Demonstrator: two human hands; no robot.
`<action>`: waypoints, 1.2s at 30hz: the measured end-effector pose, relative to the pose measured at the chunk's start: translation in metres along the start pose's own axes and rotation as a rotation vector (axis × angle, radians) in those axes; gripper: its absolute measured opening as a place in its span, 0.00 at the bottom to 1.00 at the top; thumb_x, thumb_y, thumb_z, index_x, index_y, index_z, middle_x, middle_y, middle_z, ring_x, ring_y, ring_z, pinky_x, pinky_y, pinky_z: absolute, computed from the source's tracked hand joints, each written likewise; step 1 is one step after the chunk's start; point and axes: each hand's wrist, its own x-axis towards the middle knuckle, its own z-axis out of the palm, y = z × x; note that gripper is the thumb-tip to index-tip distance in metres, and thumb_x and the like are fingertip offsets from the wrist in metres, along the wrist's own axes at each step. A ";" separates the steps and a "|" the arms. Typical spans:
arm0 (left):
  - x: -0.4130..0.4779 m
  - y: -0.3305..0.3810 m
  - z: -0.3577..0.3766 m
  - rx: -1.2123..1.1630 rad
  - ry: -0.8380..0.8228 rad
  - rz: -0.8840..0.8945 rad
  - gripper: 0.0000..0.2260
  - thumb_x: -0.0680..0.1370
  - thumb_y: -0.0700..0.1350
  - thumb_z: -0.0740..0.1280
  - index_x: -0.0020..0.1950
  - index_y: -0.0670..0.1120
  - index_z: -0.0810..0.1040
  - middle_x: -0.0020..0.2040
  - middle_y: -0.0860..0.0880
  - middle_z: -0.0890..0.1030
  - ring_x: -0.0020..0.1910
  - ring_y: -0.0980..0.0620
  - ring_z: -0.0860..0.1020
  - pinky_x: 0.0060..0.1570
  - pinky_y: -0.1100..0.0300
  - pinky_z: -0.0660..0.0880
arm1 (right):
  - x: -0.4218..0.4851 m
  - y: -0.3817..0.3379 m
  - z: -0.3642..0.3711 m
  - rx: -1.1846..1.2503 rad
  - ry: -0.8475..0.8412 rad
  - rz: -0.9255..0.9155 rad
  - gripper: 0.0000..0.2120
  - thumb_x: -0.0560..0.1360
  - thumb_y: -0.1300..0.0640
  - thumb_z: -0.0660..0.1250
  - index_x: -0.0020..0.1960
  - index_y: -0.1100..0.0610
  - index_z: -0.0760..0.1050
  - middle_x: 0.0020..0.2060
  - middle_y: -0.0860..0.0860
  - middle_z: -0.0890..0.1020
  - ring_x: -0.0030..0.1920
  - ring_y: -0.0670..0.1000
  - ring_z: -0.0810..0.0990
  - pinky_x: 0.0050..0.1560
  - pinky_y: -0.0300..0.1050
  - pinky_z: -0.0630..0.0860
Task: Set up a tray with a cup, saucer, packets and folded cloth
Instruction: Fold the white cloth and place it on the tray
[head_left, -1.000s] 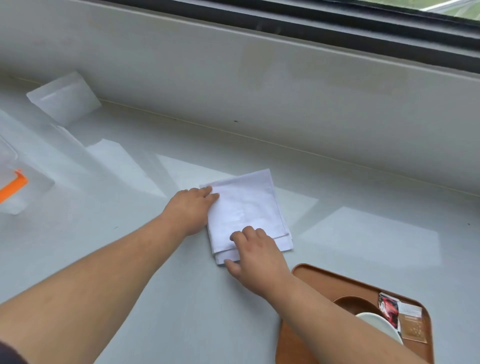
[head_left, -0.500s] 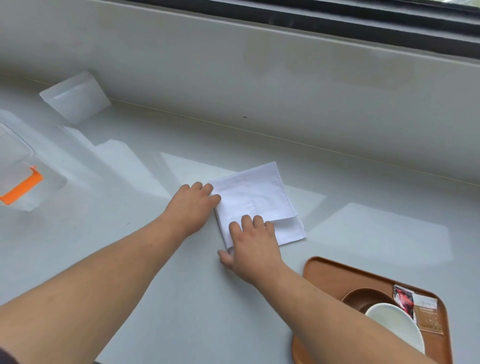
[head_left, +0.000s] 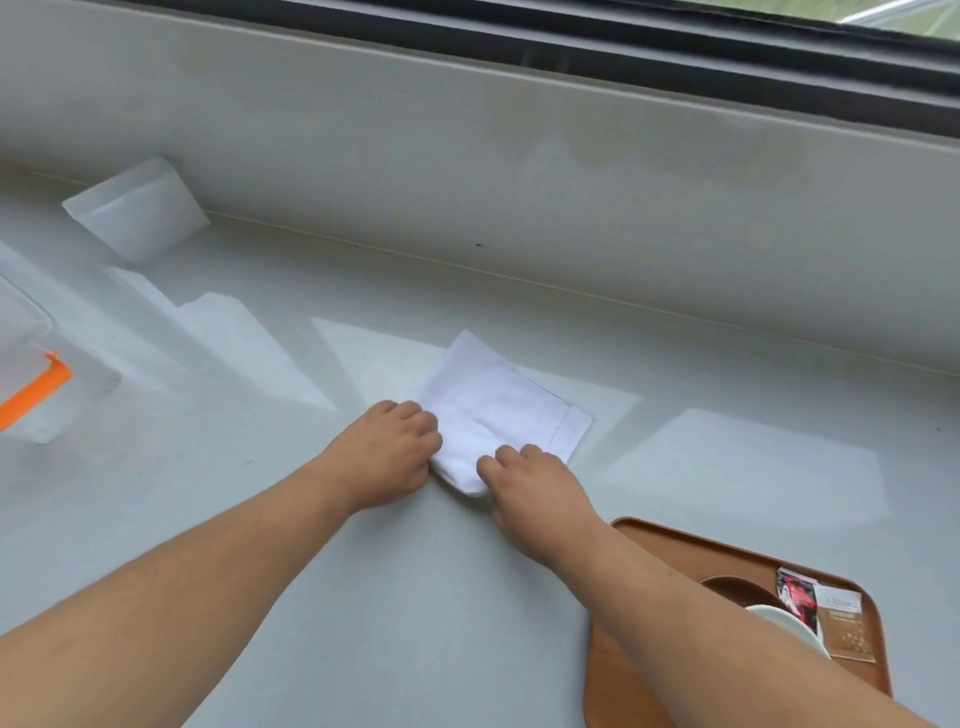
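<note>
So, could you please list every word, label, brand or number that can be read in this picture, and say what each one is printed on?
No text here can be read.
Brown packet on the tray: a line of print near its top, too small and blurred to read.
Red and black packet beside it: a printed design only, with no legible words.
White cloth, cup and orange-trimmed clear container: no lettering visible.

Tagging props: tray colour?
Reddish-brown tray, clearest in the head view, lower right.
</note>
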 end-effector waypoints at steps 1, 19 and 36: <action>-0.012 0.007 0.001 -0.027 0.018 0.013 0.11 0.74 0.47 0.60 0.45 0.46 0.81 0.50 0.47 0.83 0.50 0.43 0.80 0.49 0.48 0.77 | -0.007 0.006 -0.001 0.007 -0.017 -0.017 0.11 0.66 0.65 0.66 0.43 0.54 0.68 0.37 0.52 0.74 0.34 0.57 0.69 0.32 0.50 0.64; -0.040 0.070 -0.004 -0.256 -0.116 -0.260 0.10 0.77 0.49 0.59 0.46 0.48 0.79 0.41 0.53 0.81 0.42 0.48 0.79 0.67 0.54 0.69 | -0.068 0.047 0.005 0.058 -0.195 -0.007 0.37 0.69 0.35 0.60 0.74 0.49 0.63 0.69 0.46 0.70 0.73 0.52 0.64 0.78 0.61 0.55; 0.029 0.009 -0.011 -1.018 0.040 -0.912 0.20 0.78 0.52 0.72 0.34 0.48 0.64 0.31 0.51 0.66 0.30 0.50 0.65 0.32 0.55 0.60 | 0.011 0.109 -0.033 0.665 0.072 0.561 0.09 0.76 0.54 0.66 0.38 0.52 0.73 0.32 0.46 0.75 0.33 0.47 0.72 0.31 0.43 0.64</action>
